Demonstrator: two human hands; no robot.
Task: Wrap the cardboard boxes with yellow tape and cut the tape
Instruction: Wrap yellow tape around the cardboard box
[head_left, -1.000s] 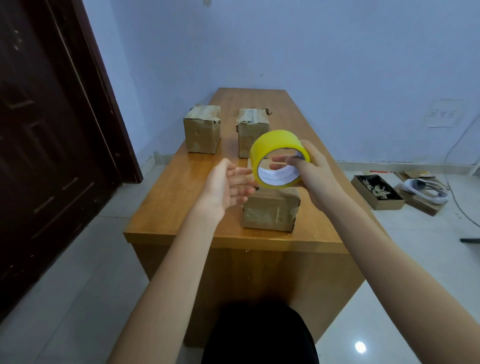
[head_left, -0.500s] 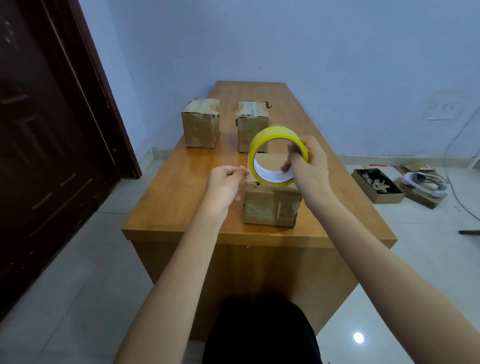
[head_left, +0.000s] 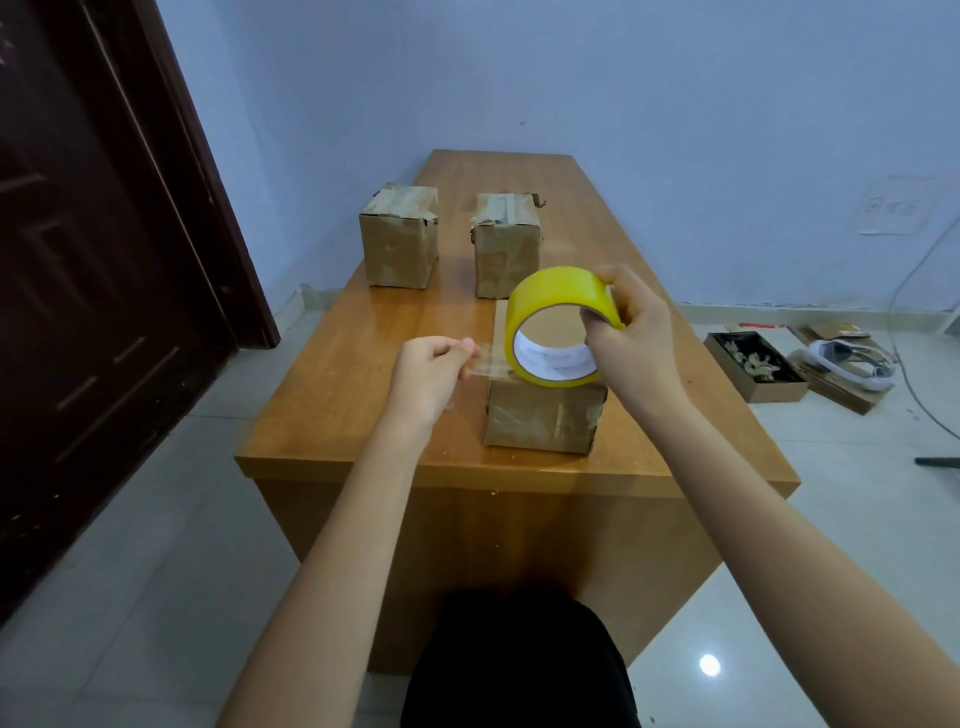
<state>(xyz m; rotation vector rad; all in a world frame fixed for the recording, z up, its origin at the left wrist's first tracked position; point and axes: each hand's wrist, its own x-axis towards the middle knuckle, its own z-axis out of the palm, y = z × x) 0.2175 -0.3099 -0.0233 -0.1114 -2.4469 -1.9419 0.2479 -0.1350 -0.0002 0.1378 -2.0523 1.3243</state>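
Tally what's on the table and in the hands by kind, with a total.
Cardboard boxes: 3, the near box, the far left box, the far right box
Yellow tape rolls: 1, the tape roll held above the near box
Total: 4

Glossy tape roll (head_left: 558, 296), worn cardboard box (head_left: 543, 418)

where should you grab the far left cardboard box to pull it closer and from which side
Grip the far left brown cardboard box by its two flat upright side faces, coming down from above and in front. Its top flaps look crumpled and loosely taped, so the top is a poor hold. The wooden table around it looks open enough for fingers on both sides.
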